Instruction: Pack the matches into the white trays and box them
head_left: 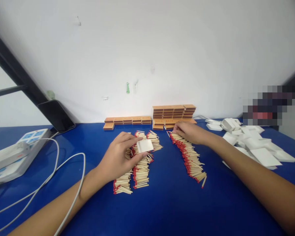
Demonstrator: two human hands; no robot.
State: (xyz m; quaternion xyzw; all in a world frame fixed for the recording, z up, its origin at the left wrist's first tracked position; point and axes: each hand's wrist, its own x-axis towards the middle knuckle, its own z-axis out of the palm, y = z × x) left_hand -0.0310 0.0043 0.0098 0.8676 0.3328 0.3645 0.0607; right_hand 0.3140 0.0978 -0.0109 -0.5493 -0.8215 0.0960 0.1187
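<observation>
My left hand (124, 155) grips a small white matchbox tray (145, 146) between thumb and fingers, its hollow side facing up. Beneath and around that hand lie rows of red-tipped matches (141, 175), partly covered by it. My right hand (186, 131) is at the far end of another long row of matches (190, 159), its fingers pinched together at the heads. Whether a match is between those fingertips is too small to make out. Orange matchboxes (173, 112) are stacked against the wall just behind my right hand.
A heap of white trays (253, 141) lies on the right of the blue table (162, 209). A low row of matchboxes (127, 120) lines the wall. At left are a power strip (19, 154), a black phone (57, 115) and a white cable (82, 173) crossing my left forearm.
</observation>
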